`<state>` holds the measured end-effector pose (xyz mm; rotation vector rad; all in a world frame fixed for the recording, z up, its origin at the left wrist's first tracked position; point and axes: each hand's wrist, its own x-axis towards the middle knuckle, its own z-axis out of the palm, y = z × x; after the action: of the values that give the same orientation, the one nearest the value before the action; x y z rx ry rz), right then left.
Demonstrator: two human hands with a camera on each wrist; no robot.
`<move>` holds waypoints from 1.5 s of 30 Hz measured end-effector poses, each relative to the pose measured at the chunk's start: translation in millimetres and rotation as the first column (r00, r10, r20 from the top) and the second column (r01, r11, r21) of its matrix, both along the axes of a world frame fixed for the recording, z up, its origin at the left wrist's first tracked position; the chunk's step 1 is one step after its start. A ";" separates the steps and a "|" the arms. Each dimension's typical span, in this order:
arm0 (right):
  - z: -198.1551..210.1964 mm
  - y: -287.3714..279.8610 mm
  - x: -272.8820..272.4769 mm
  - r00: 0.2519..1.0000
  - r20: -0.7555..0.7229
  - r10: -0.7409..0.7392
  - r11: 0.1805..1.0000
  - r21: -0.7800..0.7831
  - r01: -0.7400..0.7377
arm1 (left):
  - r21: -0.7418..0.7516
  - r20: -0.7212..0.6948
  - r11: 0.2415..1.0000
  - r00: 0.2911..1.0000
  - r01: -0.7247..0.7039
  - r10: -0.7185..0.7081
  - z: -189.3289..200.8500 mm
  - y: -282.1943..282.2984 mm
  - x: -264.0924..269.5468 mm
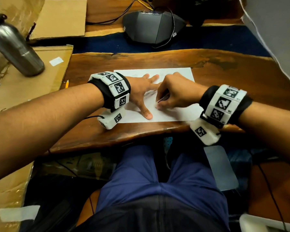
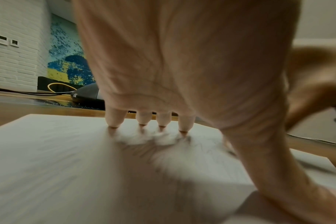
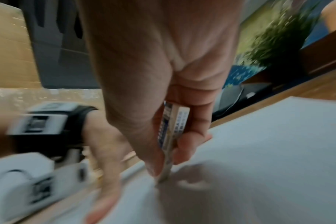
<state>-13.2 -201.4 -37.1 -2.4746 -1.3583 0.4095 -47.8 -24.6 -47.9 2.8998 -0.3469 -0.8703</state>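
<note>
A white sheet of paper (image 1: 172,113) lies on the wooden table (image 1: 224,72), with faint pencil marks (image 2: 153,151) near its middle. My left hand (image 1: 144,87) lies spread flat on the sheet, its fingertips (image 2: 113,123) and thumb pressing the paper down. My right hand (image 1: 172,94) pinches a white eraser (image 3: 170,133) in a blue-printed sleeve between thumb and fingers. The eraser's end (image 1: 158,104) touches the paper just right of the left thumb. The right wrist view is blurred.
A steel bottle (image 1: 15,46) stands on flattened cardboard (image 1: 28,84) at the left. A pencil (image 1: 67,83) lies by the cardboard's edge. A dark conference speaker (image 1: 151,25) with cables sits behind the paper. A grey chair arm (image 1: 219,166) is below the table's front edge.
</note>
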 end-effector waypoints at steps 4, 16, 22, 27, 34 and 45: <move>-1.7 2.0 11.4 0.991 0.090 -0.095 0.995 0.049 0.090 | 0.014 0.004 1.000 1.000 -0.009 0.009 1.0 -1.0 0.1; -4.1 2.6 -8.2 0.996 0.086 0.008 1.000 0.002 -0.008 | -0.011 -0.007 1.000 1.000 -0.014 0.013 0.4 0.8 0.3; 0.4 -0.7 14.7 0.990 0.083 -0.116 0.993 0.036 0.114 | 0.052 -0.014 0.999 1.000 -0.017 0.018 2.7 -3.3 1.3; -1.3 0.2 -10.6 0.998 0.044 0.047 0.999 -0.022 -0.046 | -0.005 -0.014 1.000 0.999 -0.029 0.029 5.2 -3.7 -2.7; 1.4 -0.4 13.5 0.987 0.141 -0.081 0.997 0.017 0.080 | 0.043 -0.015 0.999 0.999 -0.033 0.033 6.1 -4.0 -1.8; -0.8 -2.6 13.5 0.993 0.109 -0.050 0.999 -0.014 0.052 | 0.029 -0.014 0.999 1.000 -0.025 0.025 5.6 -3.7 -0.6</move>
<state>0.3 -204.0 -37.9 -2.5732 -1.3344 0.2792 -48.5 -28.3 -42.3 2.9154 -0.2991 -0.8997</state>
